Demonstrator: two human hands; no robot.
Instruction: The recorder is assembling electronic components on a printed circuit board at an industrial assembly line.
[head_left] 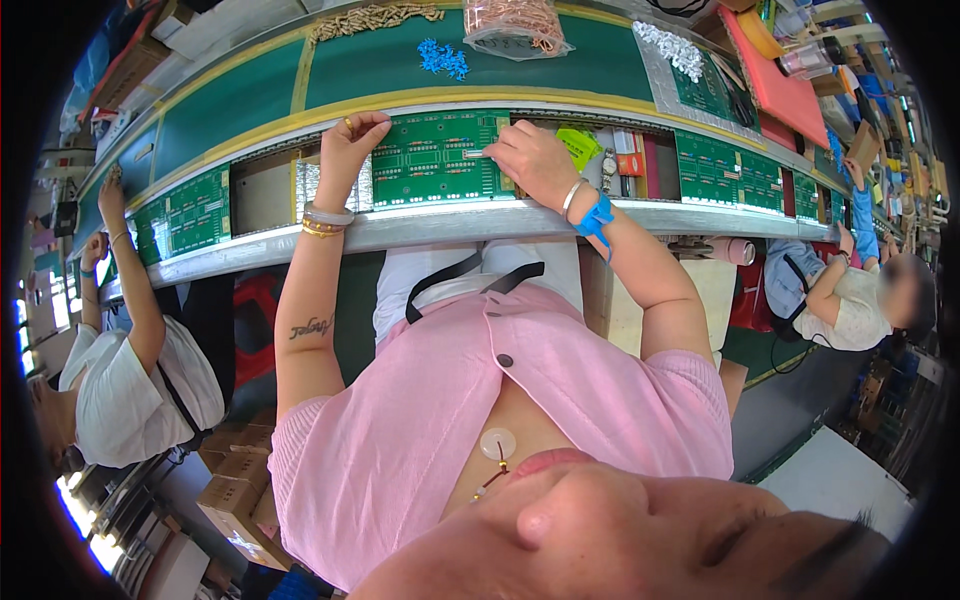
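Below the left part of the metal rail (520, 222), a red stool (260, 292) is partly seen, and cardboard boxes (238, 490) are stacked well under the rail. A person (150, 405) in a white top is shown under the rail's left end, and a second person (845, 308) in a pale top is shown under its right end. Just under the rail's right part a pink cup (737, 251) is seen. Immediately behind the rail, right of its middle, a yellow-green packet (580, 145) and a red-and-white box (628, 155) are placed. Farther behind the rail's right part, a clear jar (815, 58) and a pink sheet (770, 90) are seen.
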